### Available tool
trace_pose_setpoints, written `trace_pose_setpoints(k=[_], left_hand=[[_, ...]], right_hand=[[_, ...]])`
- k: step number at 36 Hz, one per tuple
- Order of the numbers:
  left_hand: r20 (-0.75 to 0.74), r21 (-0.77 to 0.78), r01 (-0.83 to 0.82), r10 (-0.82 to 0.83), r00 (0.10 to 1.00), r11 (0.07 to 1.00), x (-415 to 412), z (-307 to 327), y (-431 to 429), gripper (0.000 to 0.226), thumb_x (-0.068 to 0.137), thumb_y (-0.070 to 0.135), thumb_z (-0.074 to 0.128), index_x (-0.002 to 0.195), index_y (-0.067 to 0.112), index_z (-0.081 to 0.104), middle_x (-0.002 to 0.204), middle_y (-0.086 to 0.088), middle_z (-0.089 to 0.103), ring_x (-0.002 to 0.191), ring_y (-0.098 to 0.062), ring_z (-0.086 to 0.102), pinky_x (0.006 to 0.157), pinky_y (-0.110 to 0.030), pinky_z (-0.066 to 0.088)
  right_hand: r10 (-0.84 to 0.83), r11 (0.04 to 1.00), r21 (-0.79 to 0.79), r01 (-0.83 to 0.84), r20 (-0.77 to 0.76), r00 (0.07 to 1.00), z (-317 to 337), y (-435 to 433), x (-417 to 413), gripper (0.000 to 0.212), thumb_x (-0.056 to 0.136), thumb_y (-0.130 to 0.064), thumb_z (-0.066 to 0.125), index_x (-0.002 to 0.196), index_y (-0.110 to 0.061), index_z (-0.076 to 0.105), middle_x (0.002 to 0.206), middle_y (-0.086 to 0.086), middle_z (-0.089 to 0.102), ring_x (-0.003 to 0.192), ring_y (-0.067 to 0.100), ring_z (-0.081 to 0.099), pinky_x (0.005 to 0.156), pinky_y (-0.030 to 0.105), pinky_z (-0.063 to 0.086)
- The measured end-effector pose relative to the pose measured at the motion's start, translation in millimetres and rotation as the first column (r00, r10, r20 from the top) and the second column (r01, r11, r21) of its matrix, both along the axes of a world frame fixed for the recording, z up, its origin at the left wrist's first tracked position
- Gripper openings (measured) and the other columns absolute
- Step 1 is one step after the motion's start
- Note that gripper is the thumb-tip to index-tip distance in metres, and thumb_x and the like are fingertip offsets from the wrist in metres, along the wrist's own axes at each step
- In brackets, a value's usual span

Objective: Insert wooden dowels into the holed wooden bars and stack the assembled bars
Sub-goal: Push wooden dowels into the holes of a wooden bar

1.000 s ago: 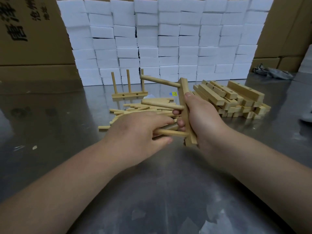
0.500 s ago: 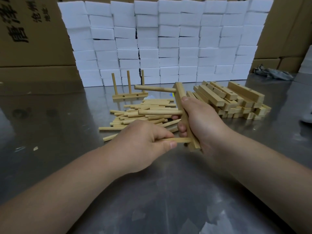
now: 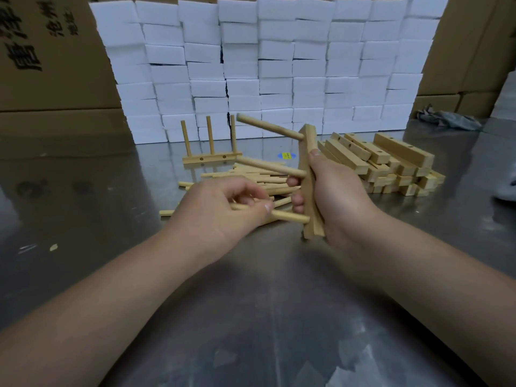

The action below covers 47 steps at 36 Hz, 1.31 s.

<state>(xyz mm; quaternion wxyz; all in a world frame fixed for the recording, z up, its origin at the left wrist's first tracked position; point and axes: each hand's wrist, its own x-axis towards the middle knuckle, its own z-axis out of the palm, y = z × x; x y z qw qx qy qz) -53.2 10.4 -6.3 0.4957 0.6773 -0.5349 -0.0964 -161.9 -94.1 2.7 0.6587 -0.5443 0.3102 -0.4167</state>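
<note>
Head view: at centre frame your right hand [image 3: 337, 196] is clamped round the upright bar [image 3: 308, 143], thumb on its edge. Over the last second your left hand [image 3: 220, 210] has slid back along the lowest dowel [image 3: 290, 217] and now pinches it between thumb and fingertips, its tip at the bottom hole. The top dowel [image 3: 268, 127] and middle dowel [image 3: 270, 166] sit seated, so this bar looks nearly done. The finished bar [image 3: 212, 157] stands behind, above your left hand.

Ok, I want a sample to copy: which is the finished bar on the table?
Find the wall of white blocks at the back. Before its left part a bar lies alone on the table, the only one with three dowels pointing up.
</note>
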Motion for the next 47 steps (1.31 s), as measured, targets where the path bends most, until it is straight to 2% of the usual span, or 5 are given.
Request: trace_pose_setpoints(k=[10, 31, 37, 43, 47], left_hand=[[-0.513, -0.087, 0.118, -0.146, 0.846, 0.989, -0.2, 1.1, -4.8, 0.018, 0.091, 0.018, 0.050, 0.078, 0.017, 0.063, 0.054, 0.005, 0.057, 0.037, -0.008, 0.037, 0.038, -0.018, 0.032], [-0.418, -0.190, 0.180, -0.246, 0.875, 0.965, -18.0, -2.7, -1.3, 0.018, 0.088, 0.017, 0.051, 0.075, 0.013, 0.063, 0.053, 0.002, 0.060, 0.042, -0.009, 0.052, 0.044, -0.017, 0.044], [-0.567, -0.275, 0.024, -0.182, 0.803, 0.961, -12.9, 7.0, -4.7, 0.028, 0.096, 0.016, 0.039, 0.075, 0.012, 0.058, 0.072, 0.001, 0.067, 0.071, -0.017, 0.067, 0.070, -0.025, 0.056], [0.228, 0.096, 0.023, -0.044, 0.973, 0.995, -10.7, -4.9, 2.7, 0.024, 0.080, 0.045, 0.039, 0.072, 0.026, 0.052, 0.061, 0.009, 0.057, 0.064, -0.010, 0.052, 0.064, -0.033, 0.045], [0.322, 0.188, 0.053, -0.112, 0.940, 0.981, -10.7, -3.2, 6.5, 0.027, 0.080, 0.053, 0.031, 0.082, 0.041, 0.055, 0.077, 0.011, 0.060, 0.076, -0.003, 0.052, 0.074, -0.036, 0.047]], right_hand=[[-0.080, 0.982, 0.182, 0.053, 0.144, 0.986, 2.7, -3.6, -3.4, 0.032, 0.100, -0.034, 0.037, 0.086, -0.012, 0.056, 0.046, -0.003, 0.054, 0.033, 0.009, 0.043, 0.035, 0.016, 0.036], [-0.061, 0.991, 0.128, 0.035, 0.200, 0.978, -2.4, 4.9, 4.0, 0.033, 0.100, -0.035, 0.035, 0.085, -0.012, 0.054, 0.043, -0.005, 0.050, 0.032, 0.008, 0.040, 0.034, 0.015, 0.034], [-0.100, 0.969, 0.245, 0.032, 0.271, 0.957, 0.9, -6.4, 1.3, 0.034, 0.101, -0.034, 0.034, 0.083, -0.011, 0.051, 0.044, -0.001, 0.047, 0.031, 0.011, 0.038, 0.034, 0.016, 0.033], [-0.125, 0.979, 0.186, 0.081, 0.235, 0.964, 0.0, -8.7, 0.6, 0.029, 0.099, -0.033, 0.036, 0.095, -0.011, 0.055, 0.046, -0.001, 0.050, 0.034, 0.012, 0.041, 0.035, 0.017, 0.035], [-0.080, 0.993, 0.103, 0.059, 0.211, 0.974, 1.7, -3.5, 0.4, 0.027, 0.099, -0.032, 0.037, 0.092, -0.012, 0.053, 0.046, -0.002, 0.051, 0.034, 0.010, 0.041, 0.036, 0.016, 0.035]])
